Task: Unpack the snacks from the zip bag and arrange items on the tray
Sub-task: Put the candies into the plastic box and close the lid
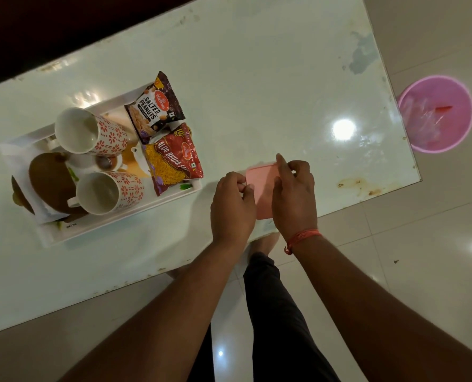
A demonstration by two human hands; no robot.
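A flat pink folded piece, perhaps a napkin or pouch, lies near the table's front edge. My left hand pinches its left edge and my right hand pinches its right side. To the left stands a white tray. On it lie a salted peanuts packet and a red aloo bhujia packet at the right end. Two flower-patterned mugs lie on their sides beside a brown round item. Whether the pink piece is the zip bag I cannot tell.
The white glossy table has stains near its right edge. A pink bin with clear plastic and a red scrap inside stands on the tiled floor to the right. My legs show below the table edge.
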